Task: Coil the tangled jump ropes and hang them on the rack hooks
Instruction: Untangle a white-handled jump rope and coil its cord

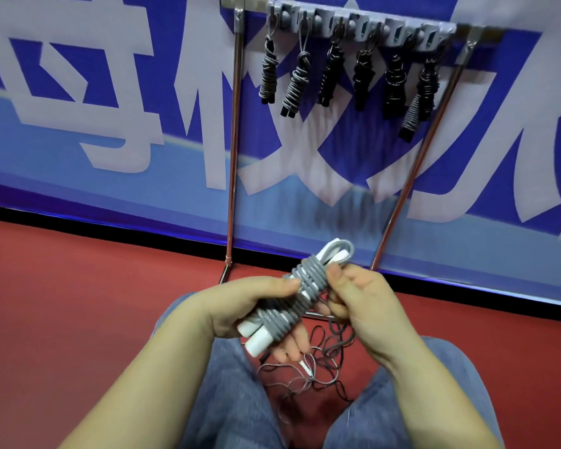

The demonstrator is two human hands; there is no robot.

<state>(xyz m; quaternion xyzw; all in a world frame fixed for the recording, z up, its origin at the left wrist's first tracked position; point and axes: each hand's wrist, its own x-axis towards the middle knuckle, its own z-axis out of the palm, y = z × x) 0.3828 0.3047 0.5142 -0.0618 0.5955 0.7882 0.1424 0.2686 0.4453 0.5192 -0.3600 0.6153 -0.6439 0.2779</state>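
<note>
Left hand (250,306) and right hand (357,303) both grip the coiled grey rope (300,291) between them.

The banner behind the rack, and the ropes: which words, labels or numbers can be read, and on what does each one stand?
"校": the large pale character in the middle of the blue banner; this reading is likely, not certain.
Characters to its left and right on the banner: cut off by the picture's edges, not readable.
Rack, hung ropes, grey rope bundle in the hands: no text visible.
</note>
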